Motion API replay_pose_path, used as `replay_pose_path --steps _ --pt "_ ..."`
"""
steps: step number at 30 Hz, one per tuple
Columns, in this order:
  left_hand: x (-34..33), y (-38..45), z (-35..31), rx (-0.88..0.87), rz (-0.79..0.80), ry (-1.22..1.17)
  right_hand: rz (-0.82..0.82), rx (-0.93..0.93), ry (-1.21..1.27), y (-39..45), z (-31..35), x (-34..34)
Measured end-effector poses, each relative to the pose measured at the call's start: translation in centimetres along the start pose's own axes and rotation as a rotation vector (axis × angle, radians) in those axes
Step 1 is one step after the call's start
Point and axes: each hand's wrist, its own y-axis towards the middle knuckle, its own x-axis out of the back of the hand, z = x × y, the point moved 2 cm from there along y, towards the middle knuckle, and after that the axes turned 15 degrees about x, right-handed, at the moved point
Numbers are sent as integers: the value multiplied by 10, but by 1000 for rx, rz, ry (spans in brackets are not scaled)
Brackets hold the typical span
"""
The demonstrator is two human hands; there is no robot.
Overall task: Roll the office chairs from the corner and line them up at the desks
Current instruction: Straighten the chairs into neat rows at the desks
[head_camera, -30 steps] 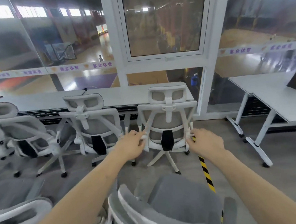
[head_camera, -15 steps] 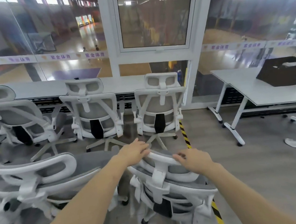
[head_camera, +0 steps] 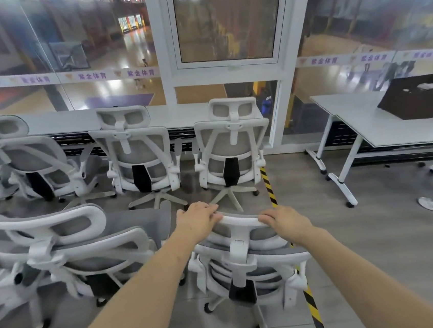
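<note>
Gripping the white headrest (head_camera: 239, 221) of the nearest office chair (head_camera: 247, 264), the left hand (head_camera: 198, 220) and right hand (head_camera: 285, 222) curl over its top edge. Beyond this chair, three chairs face the long tabletop (head_camera: 72, 120). Far right of it, a dark crate (head_camera: 416, 97) holds something pale and unclear.

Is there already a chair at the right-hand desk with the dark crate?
No, the right desk holds the crate, but only bare floor shows beside it; the parked chairs all stand at the window counter.
</note>
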Motion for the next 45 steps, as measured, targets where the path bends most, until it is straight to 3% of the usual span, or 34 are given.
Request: replay_pose_path --steps 5,9,13,18,23,28,36,45 --pt "-16 -29 -39 63 -45 -51 -32 80 -157 -21 -29 9" --pt "-22 -43 -56 104 -50 -84 -37 131 -79 -27 -60 0" --pt "-34 -53 -62 87 -78 -121 -191 8 58 -56 -46 0" --pt "-94 -88 -48 238 -205 -318 -105 -122 15 -100 -65 -38" --pt "-132 -86 -26 248 114 -116 159 -154 -59 -116 -86 -70" --pt "-132 -72 -8 150 280 46 223 -142 -99 -106 -84 -77" --pt "-130 -53 -4 119 209 125 236 -137 -126 -88 -92 -77" --pt "-121 -20 -11 93 284 119 229 -154 -119 -59 -112 -71"
